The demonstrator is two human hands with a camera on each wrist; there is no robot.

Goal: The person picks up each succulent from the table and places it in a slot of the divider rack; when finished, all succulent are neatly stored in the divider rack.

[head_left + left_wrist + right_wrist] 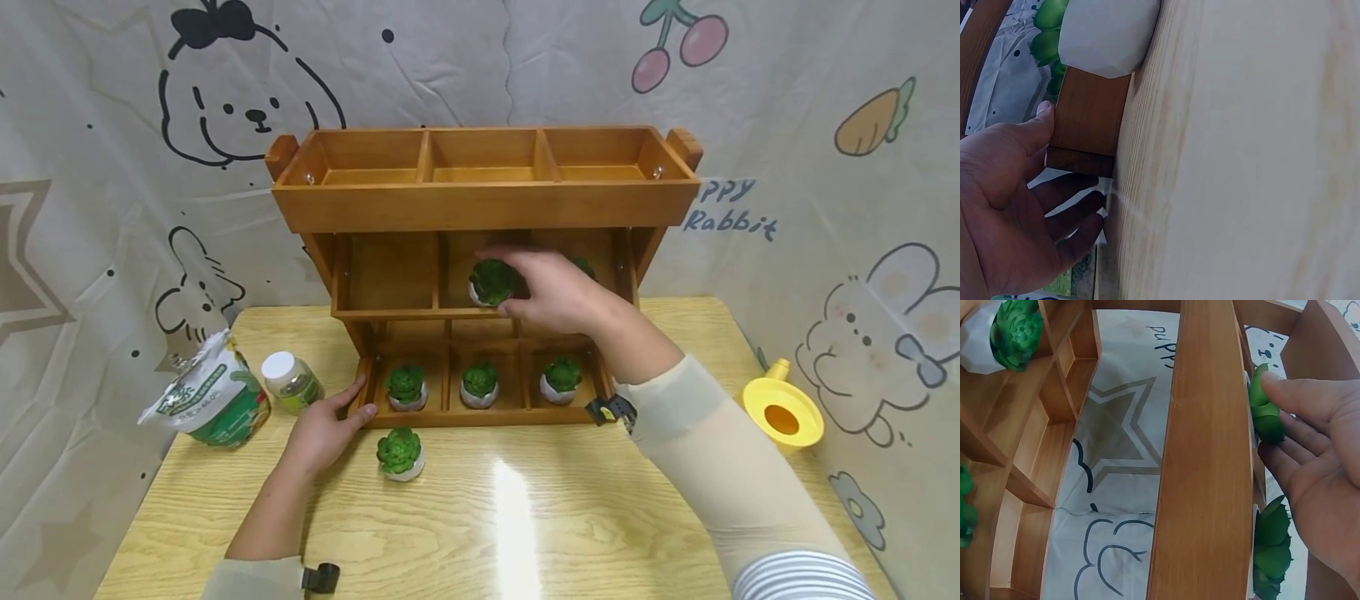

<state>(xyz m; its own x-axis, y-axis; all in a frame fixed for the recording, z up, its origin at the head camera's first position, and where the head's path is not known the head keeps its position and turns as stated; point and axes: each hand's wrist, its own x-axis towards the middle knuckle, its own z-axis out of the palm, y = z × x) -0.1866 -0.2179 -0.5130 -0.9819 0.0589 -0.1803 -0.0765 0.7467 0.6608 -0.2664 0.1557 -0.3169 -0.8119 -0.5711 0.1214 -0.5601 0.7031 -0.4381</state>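
My right hand (551,287) holds a small succulent in a white pot (492,282) in the middle compartment of the rack's second tier. In the right wrist view thumb and fingers lie about its green leaves (1266,409). Beside it, another succulent (1271,553) sits in the right compartment, mostly hidden by the hand in the head view. My left hand (324,432) touches the front left corner of the wooden rack's (487,208) bottom tier, thumb against the wood (1088,119), other fingers loosely spread. One potted succulent (400,454) stands on the table just in front.
Three potted succulents, one per compartment, stand in the bottom tier, the middle one (480,383) among them. A white and green bag (217,396) and a lidded jar (291,382) are at left. A yellow watering can (783,408) stands at right. Patterned cloth (465,67) hangs behind.
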